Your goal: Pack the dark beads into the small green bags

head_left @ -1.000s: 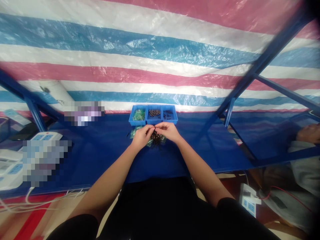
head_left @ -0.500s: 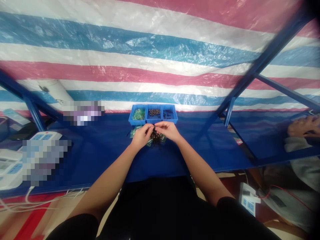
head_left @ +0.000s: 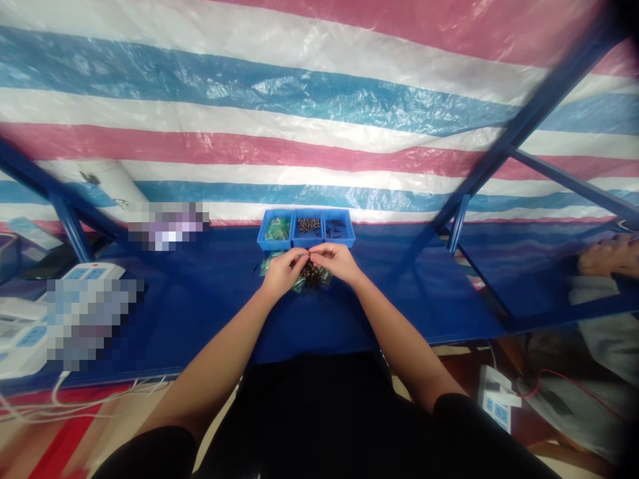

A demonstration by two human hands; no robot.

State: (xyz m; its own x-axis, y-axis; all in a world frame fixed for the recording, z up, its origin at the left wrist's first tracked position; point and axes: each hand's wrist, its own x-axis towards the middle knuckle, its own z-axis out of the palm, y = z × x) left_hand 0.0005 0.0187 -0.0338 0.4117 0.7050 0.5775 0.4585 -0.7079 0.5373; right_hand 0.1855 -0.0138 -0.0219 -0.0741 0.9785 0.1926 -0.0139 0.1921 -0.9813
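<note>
Head view: your left hand (head_left: 283, 271) and right hand (head_left: 339, 261) meet, fingertips pinched together on what looks like a small dark piece (head_left: 309, 254), too tiny to identify. Pinch lightly, steady both wrists, and work low over the loose pile (head_left: 313, 277) beneath, just short of the three blue bins (head_left: 307, 243).

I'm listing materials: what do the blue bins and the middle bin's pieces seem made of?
Blue bins: likely plastic, evenly coloured with slight sheen. Middle bin's pieces: perhaps partly metal, given brassy glints among dark parts; too small to confirm.
</note>
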